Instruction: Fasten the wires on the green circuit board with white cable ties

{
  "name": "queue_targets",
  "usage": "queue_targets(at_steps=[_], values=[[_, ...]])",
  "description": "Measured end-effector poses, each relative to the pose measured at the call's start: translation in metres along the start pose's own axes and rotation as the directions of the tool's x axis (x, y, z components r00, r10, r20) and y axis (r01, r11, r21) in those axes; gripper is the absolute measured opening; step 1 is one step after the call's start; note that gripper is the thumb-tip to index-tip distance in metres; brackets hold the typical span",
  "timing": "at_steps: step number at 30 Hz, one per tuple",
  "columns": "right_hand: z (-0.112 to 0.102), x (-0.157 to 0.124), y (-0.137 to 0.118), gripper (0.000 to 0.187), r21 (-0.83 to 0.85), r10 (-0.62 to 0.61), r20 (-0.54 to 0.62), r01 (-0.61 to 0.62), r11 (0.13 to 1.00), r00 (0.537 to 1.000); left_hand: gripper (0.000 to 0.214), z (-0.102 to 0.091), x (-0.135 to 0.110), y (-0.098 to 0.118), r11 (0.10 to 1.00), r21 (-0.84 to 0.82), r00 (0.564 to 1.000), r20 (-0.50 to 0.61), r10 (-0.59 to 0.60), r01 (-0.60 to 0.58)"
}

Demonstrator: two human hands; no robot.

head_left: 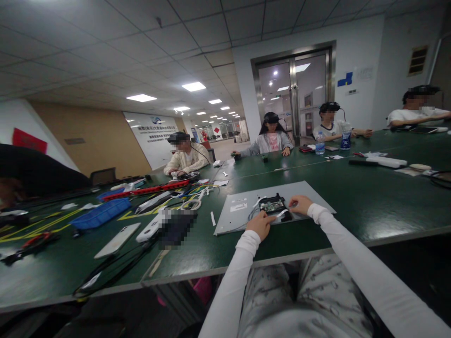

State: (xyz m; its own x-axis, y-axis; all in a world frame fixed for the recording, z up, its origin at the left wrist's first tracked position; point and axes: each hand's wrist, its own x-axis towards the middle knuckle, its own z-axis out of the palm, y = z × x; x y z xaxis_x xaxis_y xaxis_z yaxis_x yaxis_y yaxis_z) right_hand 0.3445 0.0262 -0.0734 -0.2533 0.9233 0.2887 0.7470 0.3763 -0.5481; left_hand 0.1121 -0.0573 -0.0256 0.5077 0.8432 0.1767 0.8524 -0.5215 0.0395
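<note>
A flat grey panel [239,218] lies on the table in front of me. On it sits a circuit board [272,205] in a black frame, with a white ribbon strip [282,213] at its near edge. My left hand [260,225] rests at the board's near left side, index finger stretched toward the strip. Whether that fingertip presses on the strip is too small to tell. At the board's right, my right hand [299,205] has its fingers curled together. Anything between those fingertips is hidden. A thin grey cable [252,212] curves beside the board's left side.
On the left lie a blue tray [101,214], a white phone [118,240], a white power bank-like block [150,228] and tangled cables. Two bottles [320,143] stand at the far side. Several people sit around the green table [373,197]. Its near edge runs before my lap.
</note>
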Motion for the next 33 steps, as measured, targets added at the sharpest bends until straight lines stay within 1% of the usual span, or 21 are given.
queue_targets(at_steps=[7, 13, 18, 23, 26, 33], values=[[-0.0019, -0.0007, -0.0017, 0.018, 0.024, 0.024, 0.016, -0.025, 0.999, 1.000, 0.038, -0.0021, -0.0006, 0.0009, 1.000, 0.014, 0.999, 0.025, -0.024, 0.023], [-0.0025, -0.0018, -0.0020, 0.017, 0.019, 0.016, 0.009, -0.016, 1.000, 1.000, 0.039, -0.0037, -0.0011, 0.0019, 0.999, 0.030, 1.000, 0.023, -0.011, 0.010], [-0.0033, -0.0016, -0.0017, 0.017, 0.018, 0.038, 0.022, -0.039, 0.999, 0.999, 0.038, -0.0049, -0.0016, 0.0037, 0.999, 0.021, 0.999, 0.033, -0.036, 0.035], [-0.0026, -0.0010, 0.0004, 0.018, 0.035, 0.056, 0.009, -0.056, 0.998, 0.998, 0.039, -0.0011, -0.0011, 0.0004, 1.000, 0.027, 1.000, -0.002, 0.000, 0.000], [-0.0011, -0.0001, 0.0030, 0.019, 0.021, 0.041, -0.007, -0.041, 0.999, 0.999, 0.039, 0.0012, -0.0005, -0.0022, 0.999, 0.029, 1.000, -0.013, 0.020, -0.020], [0.0001, 0.0013, 0.0075, 0.020, -0.003, 0.021, -0.009, -0.021, 1.000, 1.000, 0.039, 0.0007, -0.0007, -0.0021, 1.000, 0.027, 1.000, -0.004, 0.016, -0.015]])
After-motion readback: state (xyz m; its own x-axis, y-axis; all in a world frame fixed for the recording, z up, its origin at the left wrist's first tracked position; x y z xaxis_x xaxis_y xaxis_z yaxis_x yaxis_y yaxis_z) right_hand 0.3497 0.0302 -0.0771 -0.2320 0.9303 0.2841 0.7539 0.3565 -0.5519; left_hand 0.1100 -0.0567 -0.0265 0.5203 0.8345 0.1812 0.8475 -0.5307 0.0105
